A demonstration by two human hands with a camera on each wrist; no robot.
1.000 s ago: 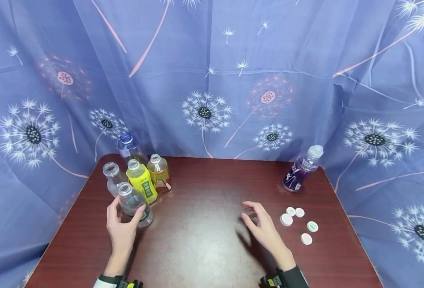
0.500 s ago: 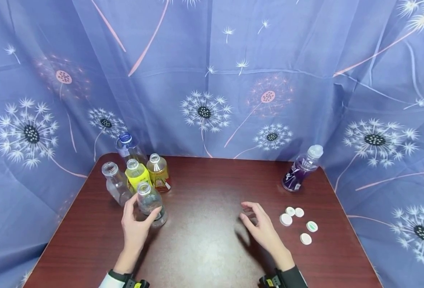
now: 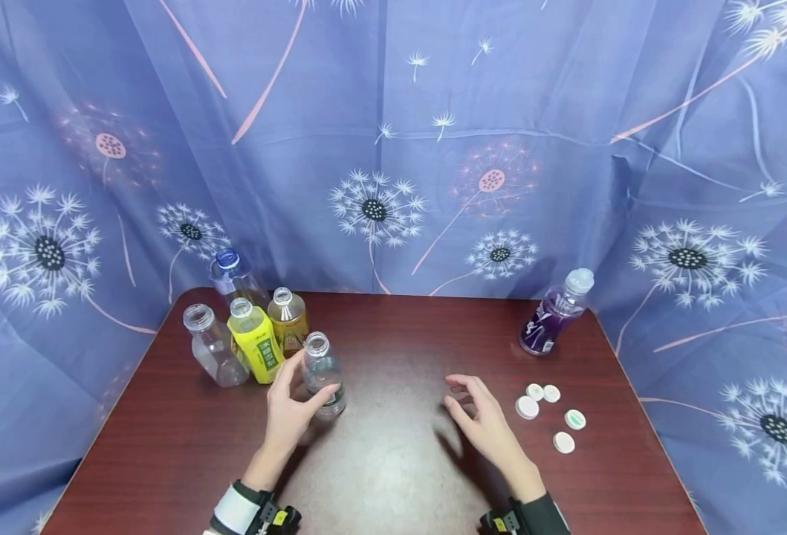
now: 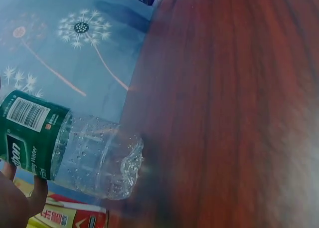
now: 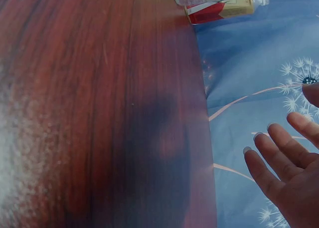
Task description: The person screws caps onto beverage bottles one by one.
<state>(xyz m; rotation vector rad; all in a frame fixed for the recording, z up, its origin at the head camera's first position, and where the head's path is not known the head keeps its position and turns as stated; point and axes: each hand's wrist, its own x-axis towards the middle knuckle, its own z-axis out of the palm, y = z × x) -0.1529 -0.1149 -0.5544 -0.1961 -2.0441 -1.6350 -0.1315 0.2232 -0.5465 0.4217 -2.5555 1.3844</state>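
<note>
My left hand (image 3: 289, 412) grips a clear plastic water bottle (image 3: 322, 365) with no cap, thumb on one side and fingers on the other. In the left wrist view the bottle's green label (image 4: 35, 133) and its clear wet-looking base show. Over the middle right of the table, my right hand (image 3: 490, 431) hovers with relaxed fingers and nothing in it; the right wrist view shows its fingers (image 5: 276, 155) spread. Several white bottle caps (image 3: 528, 407) lie to the right of that hand.
At the left of the brown table (image 3: 393, 475) stand a clear bottle (image 3: 215, 349), a yellow-labelled bottle (image 3: 259, 345), an amber bottle (image 3: 290, 319) and a blue-necked bottle (image 3: 232, 279). A capped purple bottle (image 3: 550, 319) stands back right. A blue dandelion curtain (image 3: 433, 148) hangs behind.
My left hand has carried the clear water bottle rightward, away from the other bottles toward the table's middle. The right hand stays about where it was.
</note>
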